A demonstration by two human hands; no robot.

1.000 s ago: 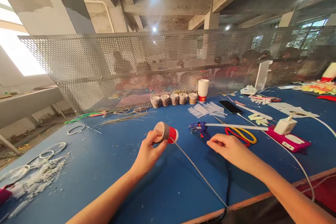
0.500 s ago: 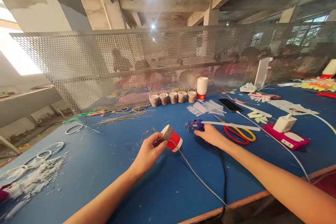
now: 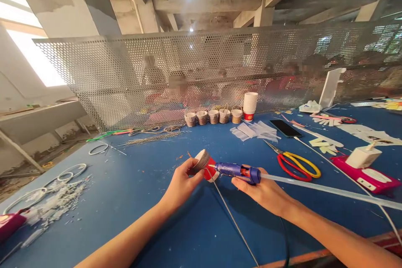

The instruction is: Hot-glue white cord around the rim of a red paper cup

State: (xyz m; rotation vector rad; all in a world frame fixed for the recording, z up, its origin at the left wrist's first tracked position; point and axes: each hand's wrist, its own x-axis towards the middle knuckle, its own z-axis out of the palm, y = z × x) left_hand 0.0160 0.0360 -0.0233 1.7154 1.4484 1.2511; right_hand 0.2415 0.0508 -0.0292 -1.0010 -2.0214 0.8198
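Observation:
Between the fingers and thumb of my left hand (image 3: 185,180) is a red and white paper cup (image 3: 212,172), tilted on its side. Grey cord is wound around part of the cup, and its loose length (image 3: 232,216) trails down to the table's front edge. My right hand (image 3: 266,190) grips a blue hot glue gun (image 3: 234,170) with a long clear glue stick (image 3: 326,188) out of its back. The gun's nozzle is at the cup's side, by the wound cord; whether it touches cannot be made out.
Red and yellow-handled scissors (image 3: 297,166) lie right of the glue gun. Behind are white strips (image 3: 256,130), a phone (image 3: 285,128), several cord-wrapped cups (image 3: 213,116) and a cup stack (image 3: 250,106). A pink power strip (image 3: 366,173) is at right; a perforated screen (image 3: 157,79) borders the back.
My right hand has lifted the glue gun and brought its nozzle left to the cup. My left hand still holds the cup. The view has shifted slightly to the left.

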